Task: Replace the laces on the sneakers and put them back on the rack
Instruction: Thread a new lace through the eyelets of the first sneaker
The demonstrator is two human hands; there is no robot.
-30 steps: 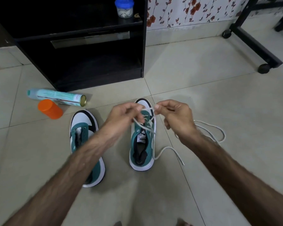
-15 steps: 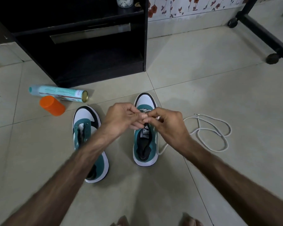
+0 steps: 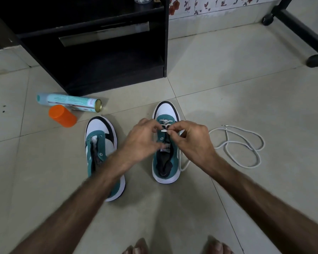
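Beside sneaker (image 3: 166, 143) — bare floor (image 3: 228, 92)

**Both hands at the lace of the right-hand sneaker**

The left hand (image 3: 143, 142) and right hand (image 3: 190, 142) meet over the teal sneaker (image 3: 166, 143), fingertips (image 3: 170, 132) pinching a white lace (image 3: 242, 143) tip between them. The lace's slack loops lie on the tiled floor (image 3: 228, 79) beyond the right fingers. An unlaced sneaker (image 3: 99, 143) stands outside the left fingers.
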